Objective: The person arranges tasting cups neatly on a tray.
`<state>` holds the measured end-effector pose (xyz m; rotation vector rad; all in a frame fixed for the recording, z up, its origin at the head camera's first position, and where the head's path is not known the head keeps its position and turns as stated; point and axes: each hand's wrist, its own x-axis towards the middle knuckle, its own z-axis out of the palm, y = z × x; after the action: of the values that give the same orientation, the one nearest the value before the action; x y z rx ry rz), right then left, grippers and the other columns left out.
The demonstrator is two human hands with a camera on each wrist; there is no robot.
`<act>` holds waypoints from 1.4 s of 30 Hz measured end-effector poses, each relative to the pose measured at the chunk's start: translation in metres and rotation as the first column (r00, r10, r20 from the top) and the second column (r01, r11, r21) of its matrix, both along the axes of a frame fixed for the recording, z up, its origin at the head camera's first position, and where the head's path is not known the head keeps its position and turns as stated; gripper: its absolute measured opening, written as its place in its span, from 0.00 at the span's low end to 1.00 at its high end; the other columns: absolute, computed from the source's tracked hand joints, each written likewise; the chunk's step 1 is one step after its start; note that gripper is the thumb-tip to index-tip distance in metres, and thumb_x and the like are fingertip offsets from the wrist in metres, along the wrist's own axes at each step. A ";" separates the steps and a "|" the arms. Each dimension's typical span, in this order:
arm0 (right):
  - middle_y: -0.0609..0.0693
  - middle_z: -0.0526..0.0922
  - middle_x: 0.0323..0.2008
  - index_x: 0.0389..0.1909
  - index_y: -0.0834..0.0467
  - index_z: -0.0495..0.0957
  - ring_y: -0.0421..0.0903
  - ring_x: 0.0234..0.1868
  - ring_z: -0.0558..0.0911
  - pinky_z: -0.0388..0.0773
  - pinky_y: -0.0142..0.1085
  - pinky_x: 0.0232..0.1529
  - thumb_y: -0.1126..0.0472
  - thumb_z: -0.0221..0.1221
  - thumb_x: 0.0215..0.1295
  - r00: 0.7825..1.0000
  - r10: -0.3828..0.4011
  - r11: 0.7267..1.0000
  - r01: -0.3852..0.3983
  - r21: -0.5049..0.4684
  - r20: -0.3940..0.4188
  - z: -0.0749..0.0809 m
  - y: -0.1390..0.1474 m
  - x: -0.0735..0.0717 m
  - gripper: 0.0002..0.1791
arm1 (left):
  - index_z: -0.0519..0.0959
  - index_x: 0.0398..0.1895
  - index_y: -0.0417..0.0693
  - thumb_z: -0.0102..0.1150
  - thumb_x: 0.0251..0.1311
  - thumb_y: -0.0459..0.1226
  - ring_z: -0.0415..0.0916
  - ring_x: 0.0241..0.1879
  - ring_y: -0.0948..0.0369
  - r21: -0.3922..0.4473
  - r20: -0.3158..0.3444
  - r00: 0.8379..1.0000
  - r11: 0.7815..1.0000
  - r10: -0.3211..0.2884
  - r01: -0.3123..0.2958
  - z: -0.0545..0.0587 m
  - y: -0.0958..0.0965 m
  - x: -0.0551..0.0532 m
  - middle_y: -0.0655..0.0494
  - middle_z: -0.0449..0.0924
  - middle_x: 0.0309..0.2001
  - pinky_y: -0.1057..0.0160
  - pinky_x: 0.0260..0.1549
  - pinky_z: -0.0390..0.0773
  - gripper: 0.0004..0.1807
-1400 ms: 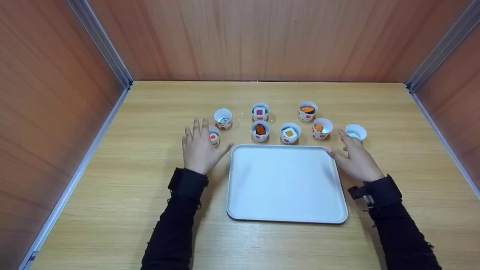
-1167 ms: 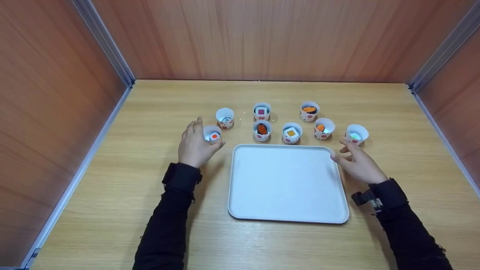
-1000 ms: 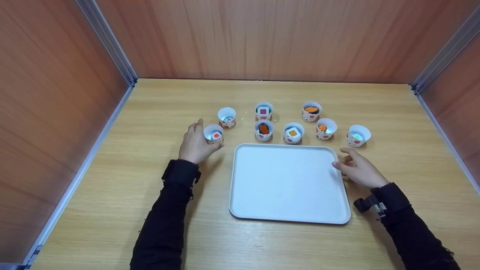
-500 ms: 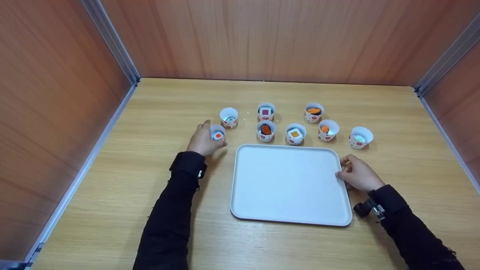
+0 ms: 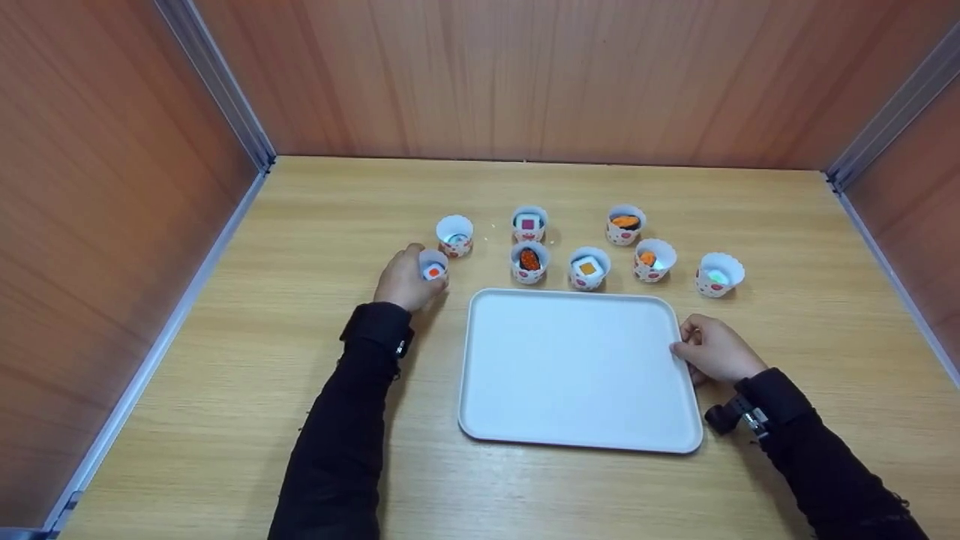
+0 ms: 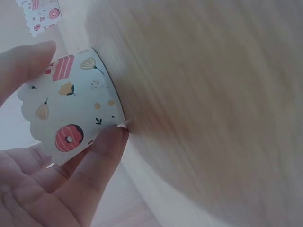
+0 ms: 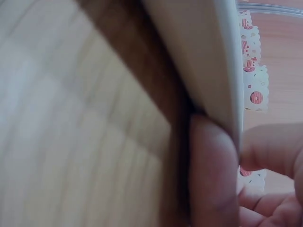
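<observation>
A paper baking cup [image 5: 433, 259] printed with doughnuts and flowers holds a small white piece with an orange-red centre. My left hand [image 5: 403, 283] grips this cup from the left. In the left wrist view the same cup [image 6: 71, 101] sits between thumb and fingers, its base close over the table. A white rectangular tray [image 5: 577, 367] lies in front of the cups. On its right edge my right hand [image 5: 720, 352] pinches the rim; the right wrist view has one digit low against the underside of the tray rim [image 7: 232, 71] and another on the opposite side.
Right behind the held cup stands another paper cup [image 5: 454, 235]. Several more cups holding toy-like sushi pieces line the tray's far side, among them one with red topping [image 5: 529, 262]. A cup [image 5: 720, 274] stands at far right. Wood panels [image 5: 487, 82] enclose the table.
My left hand has come down from spread fingers to a grip on the cup. The right hand has drawn back from the far-right cup to the tray's right rim.
</observation>
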<state>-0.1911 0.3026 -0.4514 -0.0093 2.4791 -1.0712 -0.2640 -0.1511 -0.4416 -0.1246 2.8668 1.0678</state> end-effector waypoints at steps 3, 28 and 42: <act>0.49 0.72 0.25 0.42 0.66 0.66 0.42 0.20 0.79 0.81 0.36 0.22 0.63 0.55 0.68 1.000 0.004 1.000 -0.005 -0.017 -0.015 -0.001 0.001 0.001 0.10 | 0.62 0.69 0.38 0.67 0.56 0.39 0.71 0.59 0.47 -0.014 -0.011 1.000 1.000 -0.008 0.008 0.000 0.001 0.000 0.39 0.73 0.60 0.49 0.61 0.71 0.39; 0.48 0.70 0.24 0.41 0.65 0.65 0.41 0.20 0.79 0.81 0.35 0.22 0.65 0.53 0.67 0.999 -0.001 1.000 0.000 -0.020 -0.036 -0.004 0.002 0.001 0.09 | 0.69 0.63 0.42 0.68 0.53 0.38 0.75 0.52 0.51 0.043 -0.087 0.976 0.978 -0.199 0.203 0.036 0.039 0.034 0.46 0.76 0.55 0.52 0.54 0.76 0.33; 0.48 0.70 0.24 0.41 0.65 0.65 0.42 0.20 0.79 0.82 0.36 0.22 0.64 0.54 0.67 0.999 -0.010 1.000 0.009 -0.027 -0.034 -0.003 0.001 0.002 0.09 | 0.67 0.66 0.43 0.70 0.53 0.40 0.74 0.54 0.53 -0.038 0.038 0.936 0.935 -0.350 0.352 0.015 0.073 0.051 0.47 0.75 0.58 0.55 0.54 0.77 0.37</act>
<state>-0.1895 0.3033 -0.4548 -0.0246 2.4976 -1.1166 -0.2128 -0.0776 -0.4268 0.3538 2.7384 0.9217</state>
